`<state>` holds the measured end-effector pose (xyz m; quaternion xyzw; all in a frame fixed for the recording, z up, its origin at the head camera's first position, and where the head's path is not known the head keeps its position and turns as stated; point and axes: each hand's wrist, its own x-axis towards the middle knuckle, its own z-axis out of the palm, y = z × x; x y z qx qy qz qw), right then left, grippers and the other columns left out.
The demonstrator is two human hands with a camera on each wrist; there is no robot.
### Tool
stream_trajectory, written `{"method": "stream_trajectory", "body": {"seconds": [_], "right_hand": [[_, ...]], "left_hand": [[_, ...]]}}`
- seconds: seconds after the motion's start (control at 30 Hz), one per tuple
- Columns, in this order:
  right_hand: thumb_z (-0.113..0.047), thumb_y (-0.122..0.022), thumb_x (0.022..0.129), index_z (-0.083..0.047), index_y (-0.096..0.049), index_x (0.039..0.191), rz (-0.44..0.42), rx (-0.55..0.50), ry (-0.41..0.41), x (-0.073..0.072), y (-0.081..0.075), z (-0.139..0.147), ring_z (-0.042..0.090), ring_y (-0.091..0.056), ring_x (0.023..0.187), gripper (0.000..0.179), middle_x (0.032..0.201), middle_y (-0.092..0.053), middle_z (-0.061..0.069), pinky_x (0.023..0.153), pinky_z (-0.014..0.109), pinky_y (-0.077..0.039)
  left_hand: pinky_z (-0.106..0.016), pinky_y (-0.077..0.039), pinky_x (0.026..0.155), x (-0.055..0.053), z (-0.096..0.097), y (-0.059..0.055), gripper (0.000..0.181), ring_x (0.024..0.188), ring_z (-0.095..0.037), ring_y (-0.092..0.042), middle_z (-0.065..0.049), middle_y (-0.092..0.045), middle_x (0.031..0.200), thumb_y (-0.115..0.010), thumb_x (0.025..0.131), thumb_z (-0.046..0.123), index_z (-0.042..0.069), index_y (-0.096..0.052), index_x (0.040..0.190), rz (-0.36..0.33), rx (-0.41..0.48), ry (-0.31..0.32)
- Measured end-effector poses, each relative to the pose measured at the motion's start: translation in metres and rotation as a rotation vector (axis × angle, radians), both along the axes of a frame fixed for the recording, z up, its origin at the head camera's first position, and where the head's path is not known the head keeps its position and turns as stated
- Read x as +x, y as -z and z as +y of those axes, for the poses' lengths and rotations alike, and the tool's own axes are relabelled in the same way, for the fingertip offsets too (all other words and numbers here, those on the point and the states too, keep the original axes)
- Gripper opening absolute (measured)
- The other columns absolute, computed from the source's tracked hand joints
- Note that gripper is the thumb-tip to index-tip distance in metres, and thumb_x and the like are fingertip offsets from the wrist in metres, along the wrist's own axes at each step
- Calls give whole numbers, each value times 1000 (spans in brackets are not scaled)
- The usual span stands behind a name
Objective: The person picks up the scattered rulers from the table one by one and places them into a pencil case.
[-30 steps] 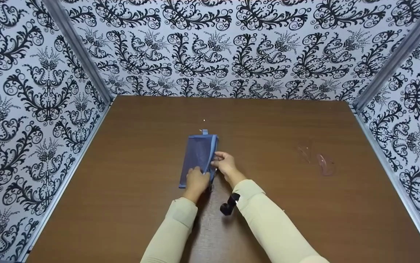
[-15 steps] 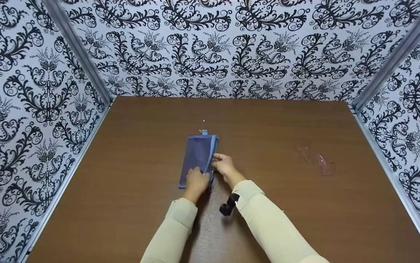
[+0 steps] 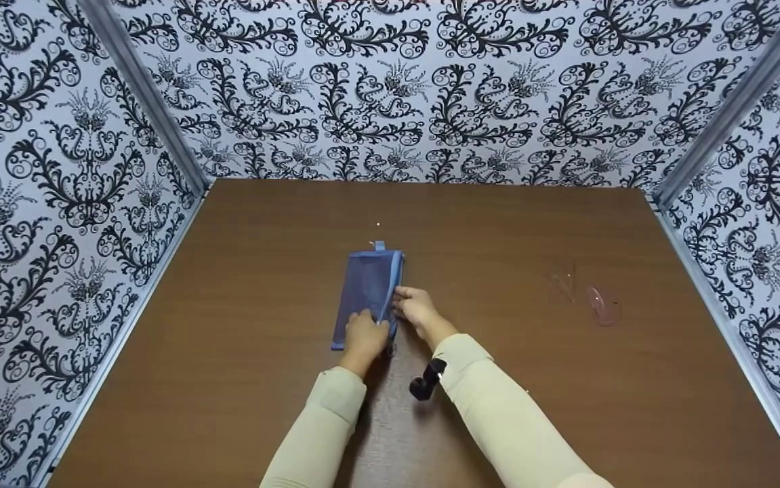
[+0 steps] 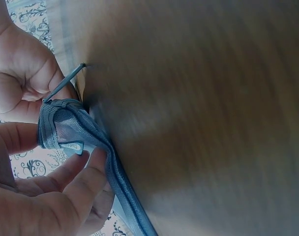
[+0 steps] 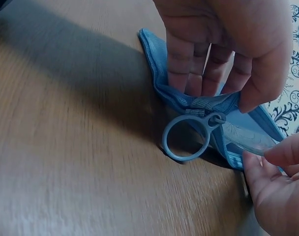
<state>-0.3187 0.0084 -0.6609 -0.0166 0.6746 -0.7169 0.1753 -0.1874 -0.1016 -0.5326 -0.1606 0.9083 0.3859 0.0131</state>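
Observation:
A blue mesh zip pouch (image 3: 371,278) lies lengthwise on the table, its opening along the right side. My left hand (image 3: 366,337) holds the pouch's near end, the thumb on one side of the rim and the fingers on the other. In the right wrist view, a grey-blue ring (image 5: 187,137) hangs from the zip pull below the parted rim. Inside the opening shows a clear plastic piece (image 5: 243,139) with a curved edge, its kind unclear. My right hand (image 3: 418,310) pinches the end of that piece at the rim; its fingertips partly cover it.
Two clear pinkish plastic pieces lie at right: a set square (image 3: 564,279) and a rounded one like a protractor (image 3: 604,305). A small light speck (image 3: 378,224) is beyond the pouch. Patterned walls (image 3: 376,95) enclose the brown table (image 3: 254,407) on three sides.
My right hand's fingers have shifted slightly nearer along the pouch's right edge and drawn closer together. The left hand and the pouch have stayed in place.

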Motion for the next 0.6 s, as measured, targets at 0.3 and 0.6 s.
{"method": "stream_trajectory", "body": {"seconds": [0.3, 0.6], "right_hand": [[12, -58, 84, 8, -57, 128, 47, 8, 25, -13, 33, -3, 18, -66, 90, 44, 105, -68, 15, 80, 31, -54], [14, -66, 79, 5, -68, 106, 87, -30, 89, -19, 47, -9, 18, -65, 78, 29, 88, -69, 12, 70, 31, -55]], "left_hand": [[-51, -41, 99, 1, 0, -1, 49, 118, -45, -50, -30, -51, 127, -60, 90, 20, -11, -53, 127, -17, 39, -6], [-52, -43, 95, 1, -1, -1, 44, 112, -45, -53, -29, -55, 118, -61, 89, 18, -12, -57, 121, 12, 36, 2]]}}
